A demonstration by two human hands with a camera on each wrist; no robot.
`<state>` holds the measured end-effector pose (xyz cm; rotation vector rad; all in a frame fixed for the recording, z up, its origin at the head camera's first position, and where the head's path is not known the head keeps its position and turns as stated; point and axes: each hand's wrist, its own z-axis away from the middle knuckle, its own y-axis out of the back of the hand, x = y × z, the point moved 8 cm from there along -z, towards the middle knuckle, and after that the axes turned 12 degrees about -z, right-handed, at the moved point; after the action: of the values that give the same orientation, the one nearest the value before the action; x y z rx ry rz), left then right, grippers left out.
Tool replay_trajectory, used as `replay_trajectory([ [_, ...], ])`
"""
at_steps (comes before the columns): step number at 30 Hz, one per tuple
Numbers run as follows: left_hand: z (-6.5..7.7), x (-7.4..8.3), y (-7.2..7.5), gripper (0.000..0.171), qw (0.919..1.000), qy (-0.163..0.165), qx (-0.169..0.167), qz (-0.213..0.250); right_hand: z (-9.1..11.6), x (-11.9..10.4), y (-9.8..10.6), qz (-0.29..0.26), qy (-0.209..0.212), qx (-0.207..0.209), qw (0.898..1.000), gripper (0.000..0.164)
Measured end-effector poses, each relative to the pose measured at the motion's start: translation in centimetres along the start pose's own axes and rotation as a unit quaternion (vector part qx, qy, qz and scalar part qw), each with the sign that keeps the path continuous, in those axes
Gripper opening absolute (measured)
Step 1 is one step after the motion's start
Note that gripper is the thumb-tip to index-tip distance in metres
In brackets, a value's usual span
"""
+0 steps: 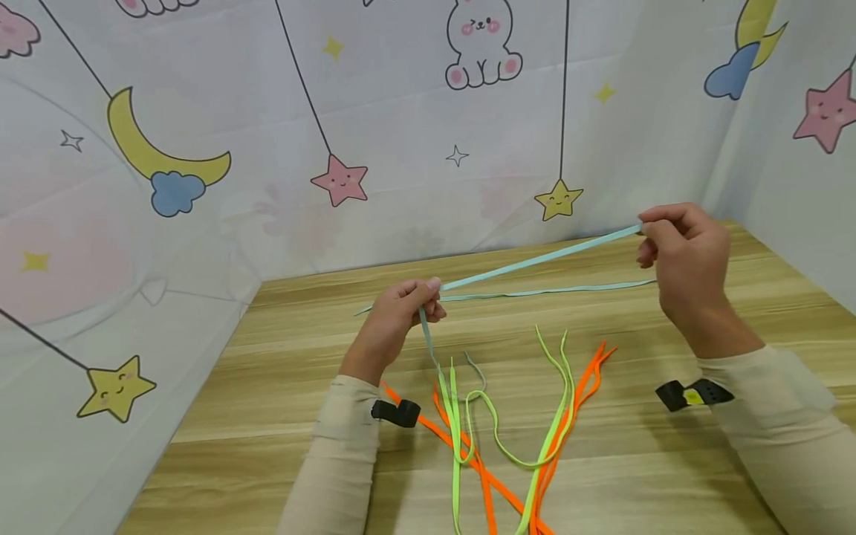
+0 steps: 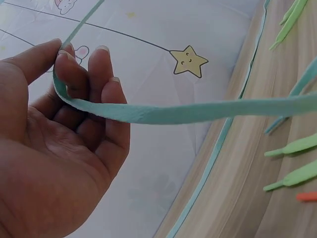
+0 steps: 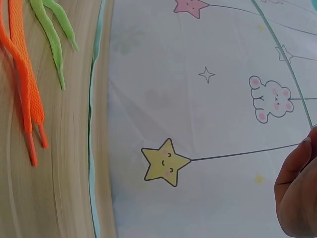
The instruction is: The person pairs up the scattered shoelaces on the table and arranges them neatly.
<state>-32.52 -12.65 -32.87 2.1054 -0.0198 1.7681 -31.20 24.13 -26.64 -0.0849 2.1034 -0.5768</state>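
A light blue flat shoelace (image 1: 542, 258) stretches taut between my two hands, rising to the right. My left hand (image 1: 394, 319) pinches it between thumb and fingertips, and a loose length hangs from there toward the table. In the left wrist view this shoelace (image 2: 173, 114) runs across in front of the curled fingers. Higher up on the right, my right hand (image 1: 698, 260) pinches the other part between thumb and index finger. Only part of that hand shows at the edge of the right wrist view. Below, a light blue length (image 1: 575, 288) lies along the back of the table.
On the wooden table (image 1: 267, 446), green shoelaces (image 1: 452, 401) and orange shoelaces (image 1: 508, 496) lie crossed over each other near the front. A white printed cloth (image 1: 401, 111) with stars and moons stands behind and at the sides. Black straps (image 1: 396, 413) sit at both wrists.
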Motion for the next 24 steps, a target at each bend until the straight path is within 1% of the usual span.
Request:
replay_trajectory([
  [6,0.1,0.0,1.2,0.043,0.9999,0.002,0.011,-0.002,-0.2,0.2,0.5,0.002,-0.003,0.011,1.000,0.012],
  [10,0.2,-0.1,2.2,0.043,0.9996,0.006,0.025,0.010,-0.3,0.4,0.8,0.003,-0.005,0.016,1.000,0.012],
  [15,0.4,0.0,3.3,0.043,0.9990,0.003,0.038,0.023,-0.5,0.7,1.1,-0.006,-0.010,0.022,1.000,0.013],
  [24,0.6,0.0,4.1,0.042,0.9982,0.006,0.051,0.030,-0.6,1.0,1.5,-0.024,-0.023,0.028,0.999,0.015],
])
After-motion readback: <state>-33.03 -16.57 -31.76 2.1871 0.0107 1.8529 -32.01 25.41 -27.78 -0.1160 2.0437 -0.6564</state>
